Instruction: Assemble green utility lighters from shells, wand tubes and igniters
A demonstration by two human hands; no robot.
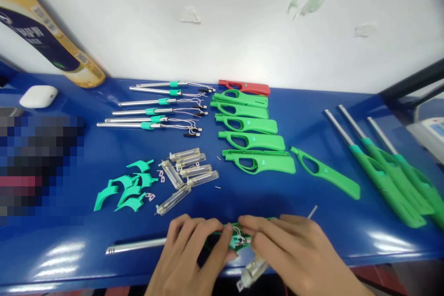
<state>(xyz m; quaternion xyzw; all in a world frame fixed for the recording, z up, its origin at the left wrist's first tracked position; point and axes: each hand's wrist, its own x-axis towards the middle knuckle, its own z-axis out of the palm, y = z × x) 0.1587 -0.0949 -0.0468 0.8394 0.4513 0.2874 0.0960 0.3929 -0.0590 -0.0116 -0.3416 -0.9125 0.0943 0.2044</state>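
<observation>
Both my hands meet at the front edge of the blue table [312, 115]. My left hand [189, 254] and my right hand [291, 249] pinch a partly built green lighter [233, 237] between their fingertips. White wires show inside its open handle. Its silver metal tube [135, 245] sticks out to the left along the table. A clear fuel cartridge [252, 272] hangs below the lighter under my right hand. A thin pin [312, 212] lies just beyond my right hand.
Green handle shells [249, 138] lie in a row mid-table, a red shell [244, 86] behind them. Metal tubes with wires [152, 111], teal triggers [128, 187] and clear cartridges [187, 171] sit left. Three assembled lighters [388, 171] lie at right. A white case [38, 95] rests far left.
</observation>
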